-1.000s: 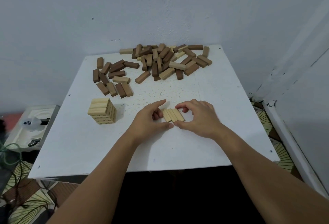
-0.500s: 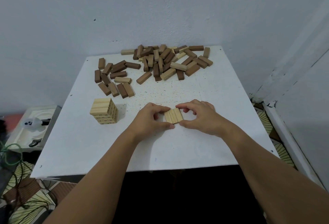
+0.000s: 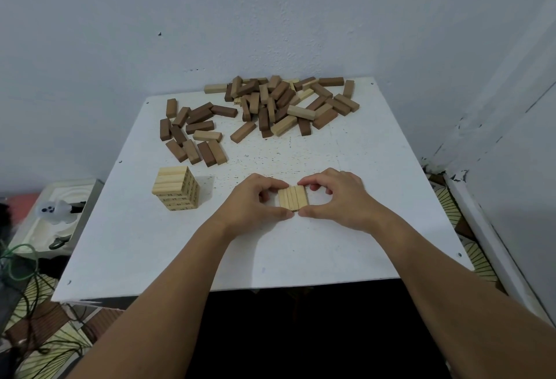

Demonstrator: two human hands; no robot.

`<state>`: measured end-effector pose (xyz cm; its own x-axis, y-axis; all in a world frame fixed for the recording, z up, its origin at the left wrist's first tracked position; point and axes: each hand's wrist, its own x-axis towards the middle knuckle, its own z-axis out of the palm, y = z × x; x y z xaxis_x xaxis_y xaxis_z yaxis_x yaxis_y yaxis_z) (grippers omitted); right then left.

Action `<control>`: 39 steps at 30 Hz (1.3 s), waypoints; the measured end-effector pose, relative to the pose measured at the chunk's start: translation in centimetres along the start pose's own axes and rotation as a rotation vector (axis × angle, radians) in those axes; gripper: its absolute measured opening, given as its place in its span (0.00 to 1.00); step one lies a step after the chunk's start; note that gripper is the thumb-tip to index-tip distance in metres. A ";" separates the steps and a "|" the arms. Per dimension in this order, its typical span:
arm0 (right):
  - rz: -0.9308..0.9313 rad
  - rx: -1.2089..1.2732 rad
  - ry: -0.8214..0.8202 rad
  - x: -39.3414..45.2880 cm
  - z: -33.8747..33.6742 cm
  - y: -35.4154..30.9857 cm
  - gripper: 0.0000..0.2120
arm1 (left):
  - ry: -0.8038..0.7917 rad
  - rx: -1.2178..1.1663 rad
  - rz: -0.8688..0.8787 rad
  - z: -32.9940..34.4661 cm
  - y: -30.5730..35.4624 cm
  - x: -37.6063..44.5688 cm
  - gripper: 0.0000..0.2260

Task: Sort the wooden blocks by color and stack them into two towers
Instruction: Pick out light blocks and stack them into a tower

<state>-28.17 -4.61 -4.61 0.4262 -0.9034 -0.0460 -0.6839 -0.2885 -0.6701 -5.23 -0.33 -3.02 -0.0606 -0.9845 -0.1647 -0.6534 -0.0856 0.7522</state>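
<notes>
Head view. Both hands have been closing in on the row of light blocks (image 3: 291, 197), squaring what was a skewed fan a second ago into a tight, even set. Left hand (image 3: 255, 201) and right hand (image 3: 337, 198) are cupping the row from either side, fingers curled narrowly round its far end and thumbs pinching the near end. This row is lying flat on the white table (image 3: 346, 246), near centre, its long axes running near to far, directly between the two hands. A light tower (image 3: 176, 187) is standing well apart to the left, nearer the left hand. Unsorted blocks (image 3: 270, 108) are lying scattered at the far edge.
</notes>
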 end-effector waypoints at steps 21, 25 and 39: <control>-0.052 0.060 0.077 -0.6 0.1 -2.2 0.24 | -0.040 -0.140 0.061 -1.7 0.8 -0.5 0.22; -0.106 0.130 0.126 0.0 -0.9 -5.4 0.24 | -0.009 -0.085 0.086 -5.4 2.6 -1.4 0.21; -0.272 0.228 0.069 5.8 4.5 -17.2 0.24 | 0.157 0.171 0.058 -18.5 -2.3 -5.5 0.23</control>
<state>-11.31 -3.47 3.29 0.5282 -0.8249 0.2013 -0.3982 -0.4500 -0.7993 10.49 2.43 7.96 0.0076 -0.9999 -0.0126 -0.7715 -0.0139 0.6361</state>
